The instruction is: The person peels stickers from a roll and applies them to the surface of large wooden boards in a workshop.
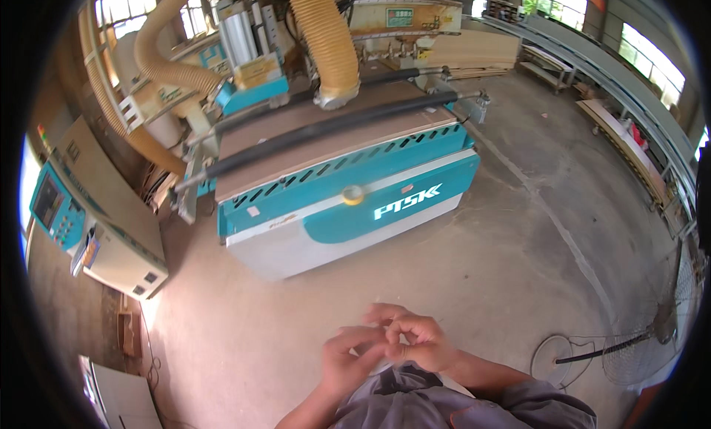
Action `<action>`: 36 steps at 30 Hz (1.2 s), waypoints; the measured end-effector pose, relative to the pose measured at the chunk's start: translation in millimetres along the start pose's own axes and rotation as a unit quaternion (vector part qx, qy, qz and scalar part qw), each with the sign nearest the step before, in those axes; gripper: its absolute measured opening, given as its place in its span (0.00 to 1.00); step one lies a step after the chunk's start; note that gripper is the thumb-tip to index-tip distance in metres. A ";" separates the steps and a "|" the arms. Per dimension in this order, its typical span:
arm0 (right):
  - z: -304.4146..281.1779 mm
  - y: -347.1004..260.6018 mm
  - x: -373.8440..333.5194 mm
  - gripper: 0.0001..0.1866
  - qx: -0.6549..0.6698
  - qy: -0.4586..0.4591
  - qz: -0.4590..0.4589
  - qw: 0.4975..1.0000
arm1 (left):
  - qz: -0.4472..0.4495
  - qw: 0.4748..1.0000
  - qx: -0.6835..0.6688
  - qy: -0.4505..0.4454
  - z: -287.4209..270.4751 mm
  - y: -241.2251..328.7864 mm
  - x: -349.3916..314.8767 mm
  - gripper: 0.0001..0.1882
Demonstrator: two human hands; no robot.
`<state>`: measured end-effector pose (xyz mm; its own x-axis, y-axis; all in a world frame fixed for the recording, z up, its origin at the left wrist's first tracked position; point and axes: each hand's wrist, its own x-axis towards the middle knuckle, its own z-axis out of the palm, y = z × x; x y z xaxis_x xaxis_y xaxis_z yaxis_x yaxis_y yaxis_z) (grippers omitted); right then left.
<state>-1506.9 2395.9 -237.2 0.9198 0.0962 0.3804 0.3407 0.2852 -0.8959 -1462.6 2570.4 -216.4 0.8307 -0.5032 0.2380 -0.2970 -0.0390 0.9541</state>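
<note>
My left hand and my right hand meet in front of my body, above the grey cloth of my clothes. Both have bent fingers, and the fingertips press together between them. A small pale patch shows just below the fingers; whether it is something held or part of my clothing I cannot make out. Slight blur softens the left fingers. Ahead of the hands stands a large teal and grey woodworking machine, with a brown board on its bed. A roll of tape is at its front edge.
Black rollers run across the bed, and a ribbed yellow hose hangs over it. At left stands a control cabinet. A floor fan is at lower right. A long conveyor and a low trolley line the right.
</note>
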 end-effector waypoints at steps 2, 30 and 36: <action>18.3 -12.9 -54.3 0.04 0.049 0.008 0.040 0.998 | -0.008 0.999 -0.037 -0.004 22.0 8.3 -50.9 0.06; 223.1 -203.6 -748.6 0.07 -0.197 0.032 -0.021 0.980 | 0.148 0.972 0.173 0.062 315.0 164.4 -716.5 0.07; 266.9 -225.3 -890.2 0.06 -0.175 0.032 0.010 0.984 | -0.031 0.996 0.037 0.069 372.4 190.1 -863.8 0.06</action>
<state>-2454.4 2500.5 -312.7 0.9332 0.0355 0.3575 0.3591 -0.0630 -0.9312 -2411.9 2676.1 -308.4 0.9038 -0.3746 0.2069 -0.2727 -0.1316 0.9531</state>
